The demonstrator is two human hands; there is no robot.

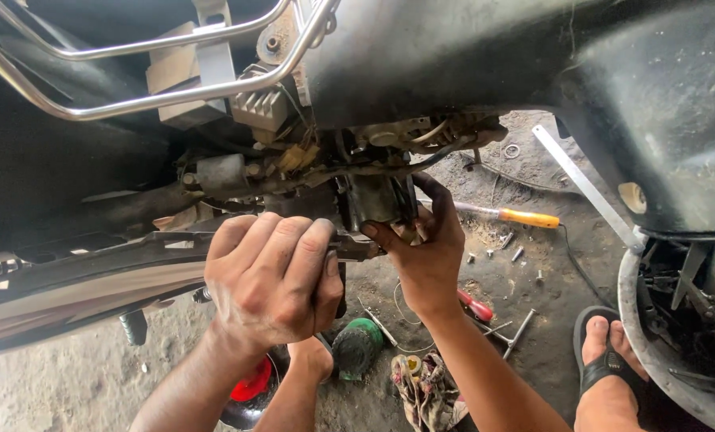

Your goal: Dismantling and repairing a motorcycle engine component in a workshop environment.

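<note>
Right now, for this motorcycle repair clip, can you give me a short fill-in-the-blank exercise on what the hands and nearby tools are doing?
1. The left hand is closed into a ____ around a tool under the motorcycle frame.
2. The right hand touches a small metal ____ among the wiring.
3. The screwdriver on the ground has an ____ handle.
4. A foot in a black ____ is at the lower right.

Missing words: fist; box; orange; sandal

No packages, labels, signs or screens in view.
</note>
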